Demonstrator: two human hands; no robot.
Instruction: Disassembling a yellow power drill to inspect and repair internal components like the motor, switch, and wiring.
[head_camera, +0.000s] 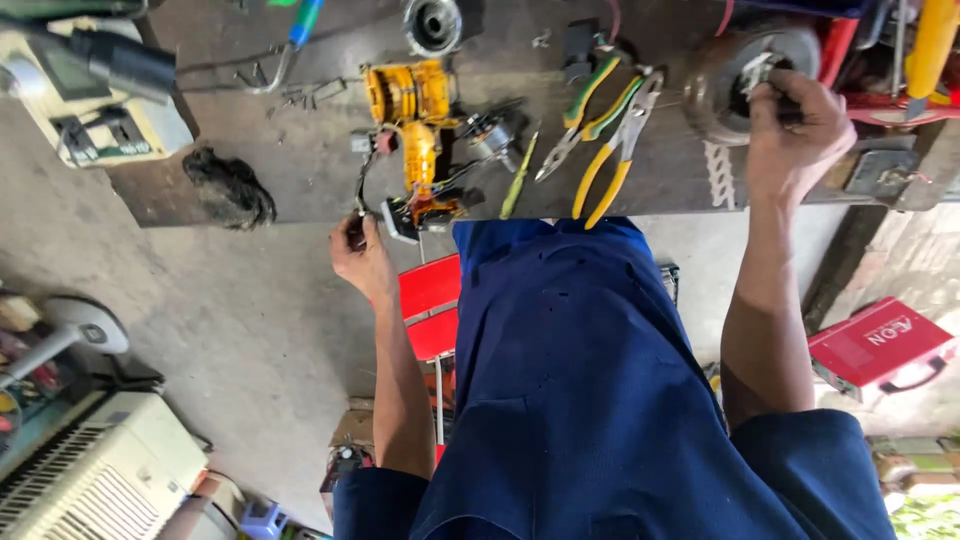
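Two hands work at the bench (300, 190); the left hand (362, 255) pinches a wire at its near edge, beside the yellow drill (415, 140). The right hand (795, 135) grips a metal part inside the round housing (715, 85) toward the bench's right end; pliers (610, 150) lie between.

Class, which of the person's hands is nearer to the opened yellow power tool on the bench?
Left. The left hand is just below-left of the yellow power tool, pinching its wires. The right hand is far to its right, gripping a round dark part.
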